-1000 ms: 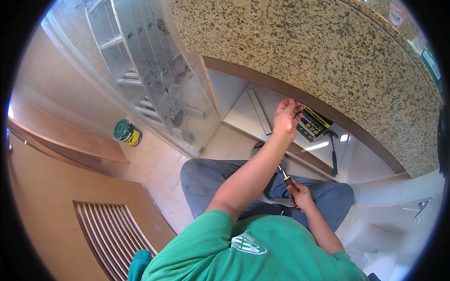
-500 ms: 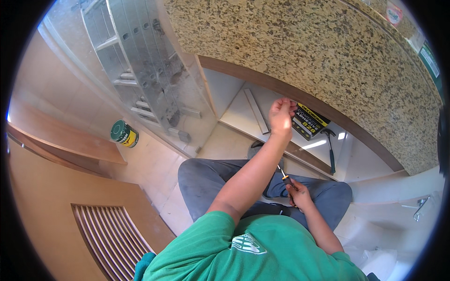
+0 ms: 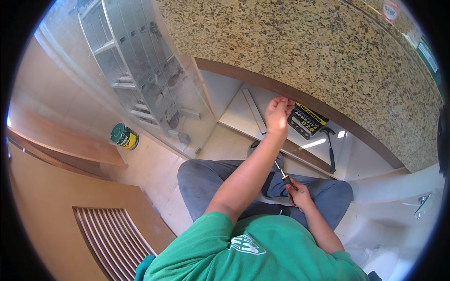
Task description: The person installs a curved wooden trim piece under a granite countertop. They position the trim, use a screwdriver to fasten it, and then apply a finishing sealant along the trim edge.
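Note:
My left hand is raised at the front of the open cabinet, its fingertips pinched together against or just beside the brown wooden rail under the countertop. What it holds, if anything, is too small to make out. Low over my lap, my right hand is wrapped round a screwdriver with a dark and yellow handle; its metal shaft points up and away toward the cabinet. Just right of my left hand, a black and yellow adhesive can stands inside the cabinet.
A claw hammer and a narrow wooden strip lie in the cabinet. Above it spreads the speckled granite countertop. Leftward are an aluminium ladder, a green and yellow tin and a slatted wooden door.
My left hand has shifted slightly left, still pinched near the rail. My right hand with the screwdriver stays in place. The view has moved a little.

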{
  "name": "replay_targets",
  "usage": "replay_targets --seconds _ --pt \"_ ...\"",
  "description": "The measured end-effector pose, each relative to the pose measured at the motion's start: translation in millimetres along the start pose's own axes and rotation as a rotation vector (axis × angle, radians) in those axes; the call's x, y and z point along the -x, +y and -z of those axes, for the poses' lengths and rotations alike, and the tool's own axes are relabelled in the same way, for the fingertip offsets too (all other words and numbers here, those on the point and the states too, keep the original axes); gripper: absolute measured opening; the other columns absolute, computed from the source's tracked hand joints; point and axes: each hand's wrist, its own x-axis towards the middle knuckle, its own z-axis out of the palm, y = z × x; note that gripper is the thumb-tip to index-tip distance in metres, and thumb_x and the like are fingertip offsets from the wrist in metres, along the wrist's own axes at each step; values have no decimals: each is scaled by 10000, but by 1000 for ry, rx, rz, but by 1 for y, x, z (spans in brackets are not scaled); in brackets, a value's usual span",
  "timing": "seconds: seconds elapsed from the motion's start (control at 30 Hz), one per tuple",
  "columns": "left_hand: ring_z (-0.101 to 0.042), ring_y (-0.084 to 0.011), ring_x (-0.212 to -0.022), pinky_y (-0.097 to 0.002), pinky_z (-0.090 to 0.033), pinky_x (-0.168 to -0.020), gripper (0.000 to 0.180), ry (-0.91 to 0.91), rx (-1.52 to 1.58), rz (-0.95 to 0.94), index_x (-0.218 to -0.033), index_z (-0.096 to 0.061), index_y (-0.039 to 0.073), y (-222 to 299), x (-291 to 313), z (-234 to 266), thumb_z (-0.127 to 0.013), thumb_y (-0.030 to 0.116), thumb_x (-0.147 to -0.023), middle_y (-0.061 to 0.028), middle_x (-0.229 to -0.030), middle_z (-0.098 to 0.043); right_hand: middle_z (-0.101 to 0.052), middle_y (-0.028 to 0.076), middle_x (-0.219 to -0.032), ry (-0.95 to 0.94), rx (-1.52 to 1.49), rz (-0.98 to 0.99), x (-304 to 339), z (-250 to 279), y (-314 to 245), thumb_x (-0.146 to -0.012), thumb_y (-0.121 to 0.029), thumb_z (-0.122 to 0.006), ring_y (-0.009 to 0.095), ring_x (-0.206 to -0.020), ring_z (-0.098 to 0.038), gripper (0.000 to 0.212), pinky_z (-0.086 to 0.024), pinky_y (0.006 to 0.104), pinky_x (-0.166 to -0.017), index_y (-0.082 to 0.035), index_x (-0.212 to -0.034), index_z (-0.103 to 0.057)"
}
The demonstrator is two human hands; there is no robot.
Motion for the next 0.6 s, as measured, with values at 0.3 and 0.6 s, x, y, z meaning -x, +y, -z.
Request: replay_targets --seconds 0.3,0.6 --pt "-608 -114 -660 -280 -475 -633 467 -509 -711 9 -753 -583 36 60 64 -8 -526 367 -1077 -22 -644 -576 -527 -15 -693 -31 20 38 1 -2 -3 -1019 -327 -654 76 -465 -498 500 -400 258 -414 -145 -1476 -558" --pt "-624 -338 -787 -436 -518 -719 212 -1465 -621 -335 -878 -645 54 190 207 -128 -737 185 -739 -82 -811 -611 -541 -17 -726 38 25 70 -16 10 29 -1031 -237 -641 75 -488 -508 532 -404 243 -423 -100 -1522 -488"
